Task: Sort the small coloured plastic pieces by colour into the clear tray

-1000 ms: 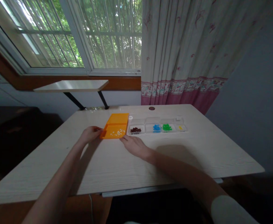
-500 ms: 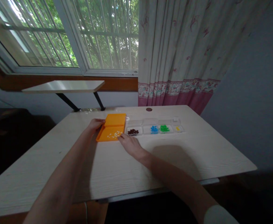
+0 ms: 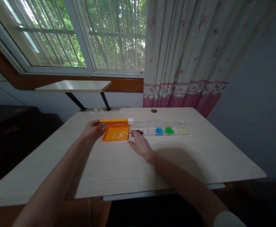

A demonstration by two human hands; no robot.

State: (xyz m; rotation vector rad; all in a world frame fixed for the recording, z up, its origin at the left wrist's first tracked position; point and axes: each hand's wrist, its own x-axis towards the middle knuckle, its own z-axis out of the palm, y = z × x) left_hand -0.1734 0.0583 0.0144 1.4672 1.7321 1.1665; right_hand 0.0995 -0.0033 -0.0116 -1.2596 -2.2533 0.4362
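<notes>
An orange hinged box [image 3: 109,135] lies on the table with small white pieces [image 3: 121,135] scattered in its base. Its lid [image 3: 114,121] stands partly raised along the back. My left hand [image 3: 92,128] grips the lid's left end between thumb and fingers. At the box's right side is my right hand [image 3: 139,143], thumb apart from the fingers and nothing visible in it. Its fingertips hover by the clear container [image 3: 149,130] and partly hide the dark brown pieces [image 3: 140,132]. Blue pieces [image 3: 159,131], green pieces [image 3: 169,130] and a few yellow pieces [image 3: 182,131] sit in other compartments.
The pale wooden table [image 3: 119,170] carries everything. A raised shelf [image 3: 76,85] on black brackets stands at the back left. A small white ring-shaped thing [image 3: 130,119] lies behind the box, and a round brown disc [image 3: 154,111] is set near the back edge.
My left hand has tilted the lid up from lying flat. My right hand has left the white pieces and shifted right, off the box, its fingers opening. The whole view has shifted slightly.
</notes>
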